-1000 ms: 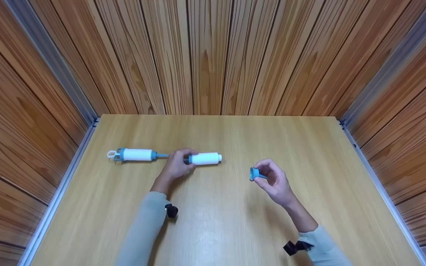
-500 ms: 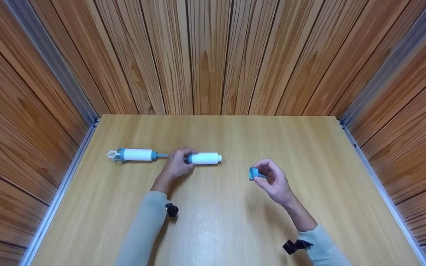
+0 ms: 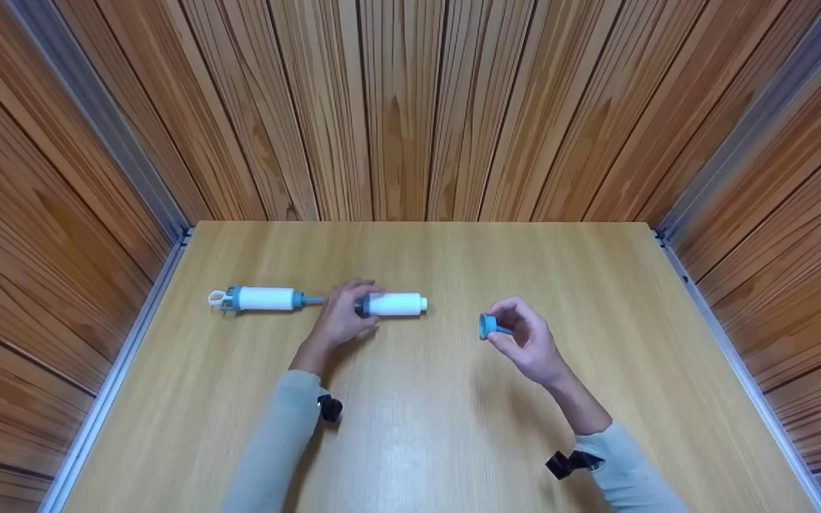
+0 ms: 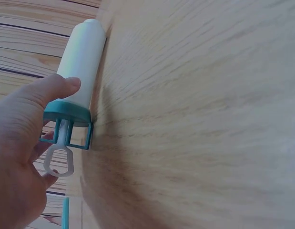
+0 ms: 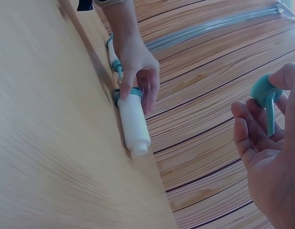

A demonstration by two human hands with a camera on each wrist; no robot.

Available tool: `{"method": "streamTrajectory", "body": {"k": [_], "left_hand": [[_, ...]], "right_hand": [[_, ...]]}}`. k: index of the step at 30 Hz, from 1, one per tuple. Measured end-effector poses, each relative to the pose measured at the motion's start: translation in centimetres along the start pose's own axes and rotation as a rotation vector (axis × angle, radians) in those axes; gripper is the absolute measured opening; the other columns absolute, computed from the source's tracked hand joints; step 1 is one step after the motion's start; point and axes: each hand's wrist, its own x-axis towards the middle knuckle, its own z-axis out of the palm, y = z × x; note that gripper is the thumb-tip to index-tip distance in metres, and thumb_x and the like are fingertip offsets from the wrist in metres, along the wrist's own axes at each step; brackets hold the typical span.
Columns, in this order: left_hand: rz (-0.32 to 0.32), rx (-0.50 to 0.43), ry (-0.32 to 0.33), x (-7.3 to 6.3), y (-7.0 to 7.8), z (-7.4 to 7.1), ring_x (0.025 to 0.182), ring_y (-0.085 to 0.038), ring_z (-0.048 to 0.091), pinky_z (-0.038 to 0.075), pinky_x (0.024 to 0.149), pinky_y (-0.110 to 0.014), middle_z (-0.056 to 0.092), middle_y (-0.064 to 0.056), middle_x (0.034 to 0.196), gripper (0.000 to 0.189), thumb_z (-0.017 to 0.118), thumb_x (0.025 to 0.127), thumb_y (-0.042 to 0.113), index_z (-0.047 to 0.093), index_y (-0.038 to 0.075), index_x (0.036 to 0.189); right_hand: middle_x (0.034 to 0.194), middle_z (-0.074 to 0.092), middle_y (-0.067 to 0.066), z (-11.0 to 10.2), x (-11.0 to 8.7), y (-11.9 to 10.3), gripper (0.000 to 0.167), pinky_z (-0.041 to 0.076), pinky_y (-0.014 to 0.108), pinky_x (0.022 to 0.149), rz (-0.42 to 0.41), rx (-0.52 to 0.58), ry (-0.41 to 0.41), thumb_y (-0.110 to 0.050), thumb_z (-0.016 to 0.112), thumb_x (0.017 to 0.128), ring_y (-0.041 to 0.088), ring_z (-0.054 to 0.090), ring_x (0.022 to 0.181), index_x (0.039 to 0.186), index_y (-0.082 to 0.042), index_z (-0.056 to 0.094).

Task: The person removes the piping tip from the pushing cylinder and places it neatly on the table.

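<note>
A white syringe [image 3: 394, 305] with a blue-green collar lies at mid-table, its narrow white tip to the right. My left hand [image 3: 339, 313] grips its collar end. The left wrist view shows the thumb along the white barrel [image 4: 83, 62], the other fingers behind, and a white pull ring [image 4: 59, 164] below the collar. To the right, above the table, my right hand [image 3: 533, 345] pinches a blue-green nozzle cap [image 3: 487, 325] between thumb and fingers. Its wide mouth faces left in the head view; the thin spout [image 5: 270, 117] runs toward the palm.
A second white syringe [image 3: 266, 298] lies to the left, its pull ring at the left end and a thin blue nozzle pointing at my left hand. Wood-plank walls [image 3: 410, 114] and metal rails [image 3: 115, 370] bound the wooden table [image 3: 410, 427].
My right hand has risen slightly away from me in the head view with the nozzle cap. My left hand has shifted only a little, and the syringes lie practically where they were.
</note>
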Motion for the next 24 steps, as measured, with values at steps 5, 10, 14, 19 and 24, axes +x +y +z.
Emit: {"method": "streamTrajectory", "body": {"k": [5, 10, 14, 19, 24], "left_hand": [[0.008, 0.004, -0.002, -0.1, 0.2, -0.2, 0.168, -0.044, 0.042, 0.029, 0.139, -0.071, 0.057, -0.012, 0.172, 0.052, 0.089, 0.096, 0.010, 0.075, 0.017, 0.146], [0.060, 0.023, 0.011, -0.4, 0.7, -0.6, 0.170, -0.046, 0.038, 0.023, 0.139, -0.076, 0.057, -0.013, 0.172, 0.053, 0.090, 0.096, 0.011, 0.075, 0.015, 0.146], [0.106, 0.038, 0.013, -1.0, 1.3, -1.0, 0.171, -0.047, 0.034, 0.017, 0.137, -0.082, 0.057, -0.013, 0.173, 0.051, 0.091, 0.095, 0.011, 0.076, 0.015, 0.144], [0.164, 0.009, 0.030, -1.6, 1.7, -1.6, 0.171, -0.049, 0.033, 0.017, 0.137, -0.083, 0.058, -0.016, 0.171, 0.050, 0.092, 0.093, 0.008, 0.078, 0.012, 0.141], [0.218, -0.065, 0.062, -2.1, 2.5, -2.1, 0.169, -0.051, 0.036, 0.021, 0.137, -0.081, 0.060, -0.021, 0.168, 0.048, 0.092, 0.092, 0.007, 0.079, 0.008, 0.138]], "right_hand": [[0.110, 0.069, -0.004, -0.1, 0.4, 0.4, 0.033, 0.062, 0.018, 0.094, -0.002, -0.011, -0.018, 0.029, 0.058, 0.092, 0.003, 0.071, 0.102, 0.123, 0.023, 0.054], [0.110, 0.068, 0.000, -0.2, 0.5, 1.2, 0.033, 0.063, 0.017, 0.094, 0.009, -0.021, -0.027, 0.029, 0.059, 0.093, 0.003, 0.072, 0.101, 0.124, 0.022, 0.054], [0.110, 0.068, 0.004, -0.3, 0.3, 1.9, 0.034, 0.063, 0.017, 0.092, 0.018, -0.035, -0.033, 0.028, 0.061, 0.093, 0.003, 0.071, 0.101, 0.126, 0.022, 0.054], [0.110, 0.068, 0.008, -0.5, 0.2, 2.7, 0.035, 0.063, 0.016, 0.093, 0.051, -0.059, -0.029, 0.025, 0.064, 0.093, 0.003, 0.072, 0.101, 0.127, 0.021, 0.055], [0.114, 0.069, -0.004, -0.5, 0.2, 3.2, 0.035, 0.062, 0.015, 0.095, 0.114, -0.089, -0.015, 0.023, 0.068, 0.094, 0.001, 0.070, 0.102, 0.126, 0.020, 0.056]]}}
